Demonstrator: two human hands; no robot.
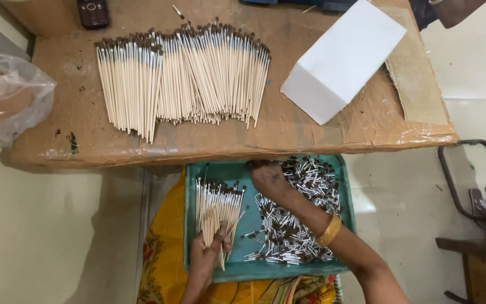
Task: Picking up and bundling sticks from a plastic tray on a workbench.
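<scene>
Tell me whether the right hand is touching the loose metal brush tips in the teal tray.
Touching. The head view shows the right hand lying on the heap of metal brush tips in the teal tray.

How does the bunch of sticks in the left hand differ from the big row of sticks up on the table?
The bunch in the left hand is small and fanned out, gripped by the left hand over the teal tray; the row on the table is far larger and lies flat and untouched on the brown tabletop. The held bunch is gathered at its lower end; the row spreads wide. Both are pale wooden sticks with dark-tipped metal ends pointing away.
</scene>
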